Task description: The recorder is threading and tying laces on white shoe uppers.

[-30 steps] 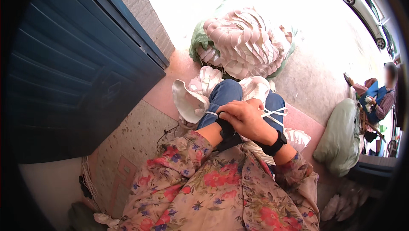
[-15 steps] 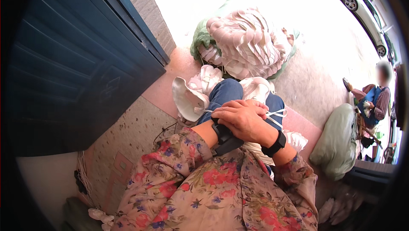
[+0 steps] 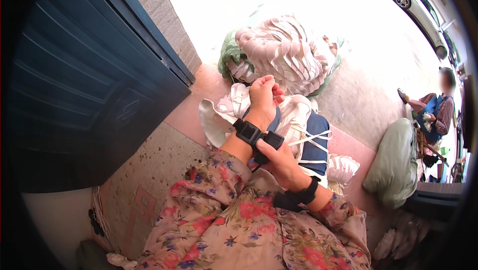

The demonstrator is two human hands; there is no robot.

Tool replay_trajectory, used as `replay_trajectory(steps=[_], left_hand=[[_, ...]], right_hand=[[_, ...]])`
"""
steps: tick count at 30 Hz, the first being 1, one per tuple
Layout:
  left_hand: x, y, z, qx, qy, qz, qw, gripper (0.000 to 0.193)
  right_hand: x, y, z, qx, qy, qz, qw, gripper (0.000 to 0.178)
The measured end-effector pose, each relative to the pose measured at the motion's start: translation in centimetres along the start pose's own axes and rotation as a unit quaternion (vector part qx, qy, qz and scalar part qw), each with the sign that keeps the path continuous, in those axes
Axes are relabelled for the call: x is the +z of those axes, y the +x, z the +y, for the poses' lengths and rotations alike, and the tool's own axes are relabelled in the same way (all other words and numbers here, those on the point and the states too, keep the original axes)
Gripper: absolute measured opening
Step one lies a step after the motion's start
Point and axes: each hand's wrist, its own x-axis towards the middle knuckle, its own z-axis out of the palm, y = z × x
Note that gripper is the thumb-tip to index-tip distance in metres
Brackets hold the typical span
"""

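My left hand [image 3: 265, 96] is raised over my knees, its fingers curled loosely inward with nothing visible in them. A black band with a square black device [image 3: 247, 131] circles that wrist. My right hand [image 3: 285, 165] grips a second black box-shaped piece [image 3: 273, 140] beside it, thumb on top and the other fingers mostly hidden underneath. Another black strap [image 3: 298, 198] is around my right wrist. Across my lap lies a white shoe upper [image 3: 297, 115] with loose white laces [image 3: 318, 143] trailing over my jeans. A curved white piece [image 3: 215, 120] rests left of my knees.
Ahead stands a pile of nested pale shoe uppers [image 3: 284, 53] in a green bag [image 3: 230, 53]. A blue door [image 3: 99, 91] fills the left. To the right are a full grey-green sack [image 3: 393, 163] and a seated person [image 3: 438, 113] holding something white; a white car [image 3: 420, 13] is beyond.
My hands were clasped together over my lap. They have come apart: the left has lifted forward and turned, while the right has drawn back to the device at my left wrist.
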Motion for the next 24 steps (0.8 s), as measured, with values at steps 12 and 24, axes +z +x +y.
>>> replay_trajectory(steps=[12,24], left_hand=[[1.3,-0.7,2.3,0.561,0.703,-0.167,0.405,0.026],[-3.8,-2.5,2.9,-0.126,0.144,-0.157,0.969,0.01]], right_hand=[[0.0,0.7,-0.7,0.068,0.07,-0.003,0.995,0.031],[-8.9,-1.3,-5.8,-0.231,0.228,0.169,0.931,0.031]])
